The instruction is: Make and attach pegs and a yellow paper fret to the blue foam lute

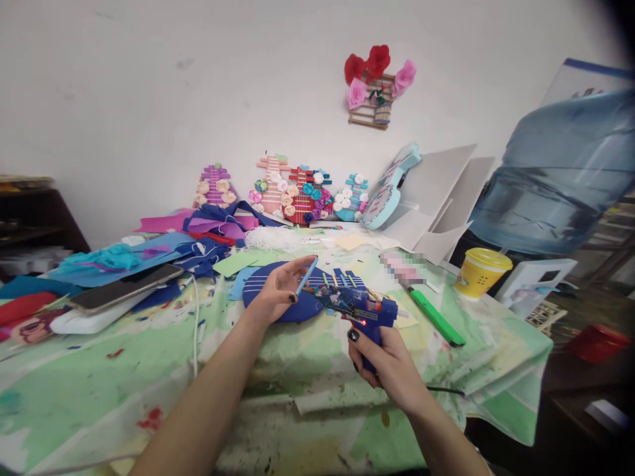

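Observation:
Between the thumb and fingers of my left hand is a thin light-blue strip, held tilted. My right hand is wrapped round the handle of a blue hot glue gun, whose small red light glows. The gun's nozzle points left, close to the lower end of the strip; I cannot tell whether they touch. Behind both hands a dark-blue lute-shaped craft piece with pale strings and small pegs lies flat on the table, partly hidden by my left hand and the gun.
A green-handled knife lies right of the gun, near a yellow lidded cup. Coloured felt and a phone are at left. Finished flower-trimmed lutes lean on the wall. A white cable crosses the tablecloth; a water bottle stands right.

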The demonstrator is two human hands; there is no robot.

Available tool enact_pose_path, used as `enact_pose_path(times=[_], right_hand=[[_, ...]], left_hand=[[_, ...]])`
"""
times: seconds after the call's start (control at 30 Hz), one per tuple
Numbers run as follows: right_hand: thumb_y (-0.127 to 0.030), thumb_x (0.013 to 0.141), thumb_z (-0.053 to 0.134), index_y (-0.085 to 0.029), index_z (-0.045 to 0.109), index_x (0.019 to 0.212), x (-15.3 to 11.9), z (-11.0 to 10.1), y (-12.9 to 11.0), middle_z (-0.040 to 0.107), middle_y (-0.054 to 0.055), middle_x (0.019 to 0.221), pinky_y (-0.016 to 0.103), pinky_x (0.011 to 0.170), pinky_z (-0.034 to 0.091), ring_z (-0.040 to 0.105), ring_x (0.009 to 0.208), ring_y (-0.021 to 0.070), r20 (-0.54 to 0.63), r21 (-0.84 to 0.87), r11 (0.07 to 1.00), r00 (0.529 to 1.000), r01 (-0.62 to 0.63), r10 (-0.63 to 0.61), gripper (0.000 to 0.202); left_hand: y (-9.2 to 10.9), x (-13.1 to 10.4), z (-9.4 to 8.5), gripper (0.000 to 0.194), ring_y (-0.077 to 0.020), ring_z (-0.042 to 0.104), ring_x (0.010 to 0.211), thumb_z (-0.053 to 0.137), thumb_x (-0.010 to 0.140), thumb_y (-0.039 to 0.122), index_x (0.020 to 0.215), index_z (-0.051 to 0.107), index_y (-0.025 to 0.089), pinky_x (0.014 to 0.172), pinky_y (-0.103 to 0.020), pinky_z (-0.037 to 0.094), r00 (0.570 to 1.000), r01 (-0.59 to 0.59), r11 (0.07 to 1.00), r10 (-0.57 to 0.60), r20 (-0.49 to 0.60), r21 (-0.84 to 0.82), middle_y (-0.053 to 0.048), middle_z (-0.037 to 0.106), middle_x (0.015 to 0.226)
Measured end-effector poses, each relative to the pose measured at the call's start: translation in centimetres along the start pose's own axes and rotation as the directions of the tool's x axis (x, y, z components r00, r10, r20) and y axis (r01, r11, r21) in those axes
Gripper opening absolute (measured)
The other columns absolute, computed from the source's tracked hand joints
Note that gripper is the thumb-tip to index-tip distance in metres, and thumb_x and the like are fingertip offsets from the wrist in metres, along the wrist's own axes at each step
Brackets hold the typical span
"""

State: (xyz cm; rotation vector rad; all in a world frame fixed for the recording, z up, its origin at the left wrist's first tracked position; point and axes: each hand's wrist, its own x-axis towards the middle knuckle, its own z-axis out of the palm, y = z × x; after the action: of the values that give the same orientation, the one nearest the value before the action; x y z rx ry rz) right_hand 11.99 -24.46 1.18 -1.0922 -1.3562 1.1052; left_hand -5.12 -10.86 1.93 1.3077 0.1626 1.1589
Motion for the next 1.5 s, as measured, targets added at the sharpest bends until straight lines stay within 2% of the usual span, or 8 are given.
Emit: enact_pose_path(times=[0.23,0.47,0.97,1.3,1.5], right_hand=[[-0.048,0.08,0.051,-0.015,0.043,0.053,0.3,-0.3,-0.3,0.034,-0.007,0.039,0.017,0.032,0.017,0.03,0.03,0.0024,-0.023,-0.036,0.999,1.0,0.011,-0.012,0.043],[-0.05,0.08,0.05,-0.016,0.041,0.051,0.7,-0.5,-0.4,0.034,-0.007,0.038,0.017,0.031,0.017,0.029,0.029,0.0028,-0.06,-0.065,0.998,0.998,0.011,-0.015,0.045],[-0.051,0.08,0.049,-0.016,0.042,0.051,1.3,-1.1,-0.5,0.035,-0.006,0.036,0.017,0.03,0.016,0.03,0.028,0.0031,-0.138,-0.097,0.995,0.989,0.031,-0.045,0.046],[-0.051,0.079,0.05,-0.016,0.042,0.052,1.8,-1.3,-0.3,0.036,-0.006,0.038,0.017,0.03,0.016,0.031,0.028,0.0031,-0.177,-0.078,0.996,0.983,0.036,-0.05,0.045],[-0.051,0.079,0.05,-0.016,0.042,0.051,1.4,-1.1,-0.3,0.035,-0.006,0.037,0.017,0.03,0.015,0.03,0.028,0.0031,-0.146,-0.078,0.996,0.988,0.036,-0.047,0.045]], left_hand=[[-0.7,0.2,-0.7,0.071,-0.0293,0.051,0.107,0.077,0.045,0.027,0.113,0.06,0.012,0.088,-0.032,0.039,0.997,-0.03,1.0,0.03,0.074,-0.001,-0.014,0.06,0.113],[-0.4,0.1,-0.5,0.074,-0.0309,0.045,0.114,0.079,0.043,0.032,0.111,0.06,0.011,0.092,-0.032,0.037,0.997,0.005,1.0,-0.005,0.082,0.002,-0.015,0.054,0.121],[-0.1,-0.1,-0.1,0.072,-0.0288,0.047,0.109,0.08,0.041,0.029,0.109,0.063,0.012,0.082,-0.028,0.04,0.995,0.031,0.999,-0.032,0.092,0.014,-0.014,0.056,0.118],[-0.5,0.0,-0.5,0.075,-0.0291,0.045,0.111,0.079,0.041,0.028,0.111,0.061,0.012,0.08,-0.026,0.042,0.992,0.059,0.998,-0.06,0.115,0.011,-0.014,0.05,0.126],[-0.6,0.0,-0.6,0.075,-0.0294,0.044,0.113,0.08,0.04,0.03,0.111,0.061,0.013,0.08,-0.027,0.042,0.994,0.046,0.999,-0.048,0.102,0.017,-0.014,0.05,0.126]])
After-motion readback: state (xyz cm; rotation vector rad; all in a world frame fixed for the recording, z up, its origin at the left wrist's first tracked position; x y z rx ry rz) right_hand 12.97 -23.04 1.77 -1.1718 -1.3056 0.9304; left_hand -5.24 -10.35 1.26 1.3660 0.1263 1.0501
